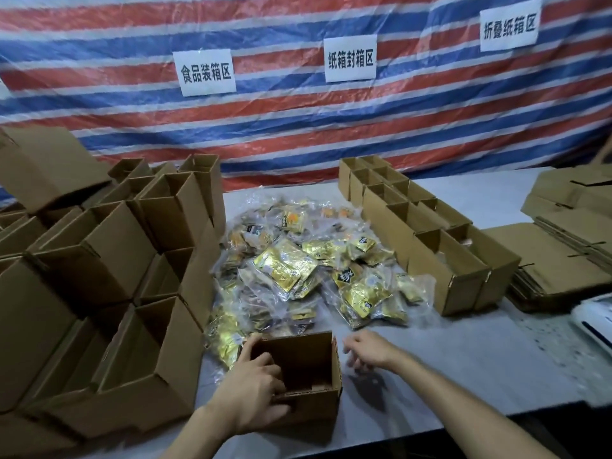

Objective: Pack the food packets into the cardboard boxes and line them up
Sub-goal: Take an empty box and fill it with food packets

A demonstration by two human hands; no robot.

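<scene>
Backdrop, signs, tabletop & one white item at R edge.
Red/blue/white striped tarp (298,127) spans the whole top half of frame, wrinkled. 3 white paper signs w/ black Chinese text on it: left sign (207,72) upper centre-left, middle sign (350,58) upper centre, right sign (509,26) upper right, each higher than the last. Grey table (463,359) fills lower right. White object (592,318) w/ dark stripe, cut off at mid-right edge; can't tell what it is.

Matt cardboard, glossy plastic

Boxes (299,366) are matt brown corrugated cardboard; packets (284,270) glossy gold foil and clear plastic; table (463,359) smooth grey.
</scene>
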